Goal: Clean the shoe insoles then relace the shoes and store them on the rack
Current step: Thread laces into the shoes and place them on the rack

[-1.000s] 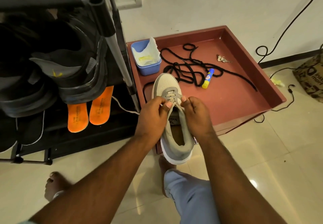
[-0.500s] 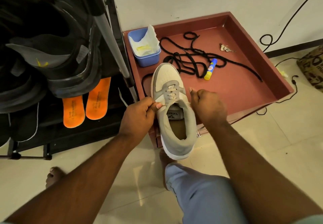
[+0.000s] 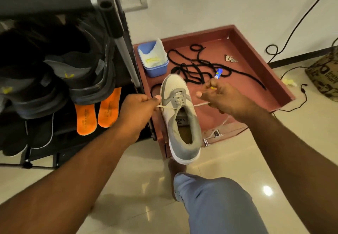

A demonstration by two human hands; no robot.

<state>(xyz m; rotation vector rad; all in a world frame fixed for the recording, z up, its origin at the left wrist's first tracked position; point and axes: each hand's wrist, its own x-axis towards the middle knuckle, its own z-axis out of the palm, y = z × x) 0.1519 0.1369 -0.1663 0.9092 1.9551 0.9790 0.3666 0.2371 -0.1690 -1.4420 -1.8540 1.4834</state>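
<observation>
The shoe (image 3: pixel 180 116) was grey and white. It sat in the middle, toe pointing away, with its heel over the front edge of the red tray (image 3: pixel 256 58). Its lace (image 3: pixel 176 104) was pale and crossed over the top of the shoe.

The left hand (image 3: pixel 137 109) was just left of the shoe. Its fingers were curled tight and it pinched one end of the lace. The right hand (image 3: pixel 223 98) was just right of the shoe. It pinched the other end of the lace too. The lace ran straight out to each hand.

A black lace (image 3: pixel 199 69) lay loose in the tray, behind the shoe. A blue tub (image 3: pixel 157 69) with a white cloth in it stood in the tray's near-left corner. A glue stick (image 3: pixel 218 73) lay by the black lace, just past the right hand.

The rack (image 3: pixel 117 23) stood on the left. Dark shoes (image 3: pixel 86 80) rested on it. Two orange insoles (image 3: pixel 98 113) stood side by side under them. A knee (image 3: pixel 215 201) in blue cloth was at the bottom.
</observation>
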